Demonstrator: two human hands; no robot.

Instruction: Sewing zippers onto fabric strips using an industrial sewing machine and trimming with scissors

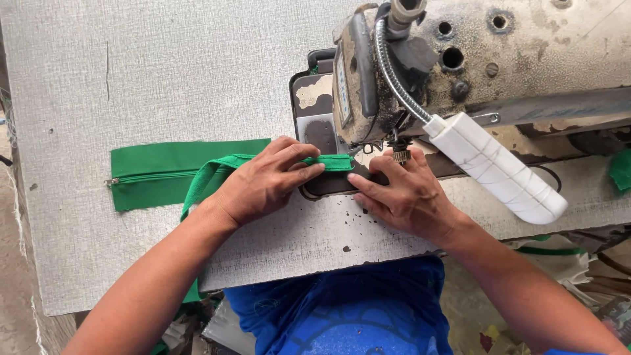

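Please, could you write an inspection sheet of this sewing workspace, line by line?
Surface: grey textured table, scratched, with dark spots near the front edge.
Job's things: folded green strap lies under the sewing machine head; green zipper panel lies flat to the left.
Clutter: nothing seen on the table.
Hands: left hand presses the strap; right hand rests flat beside the needle area.
Cables: metal flexible hose holds a white lamp.
Surroundings: scraps and green fabric below the table.
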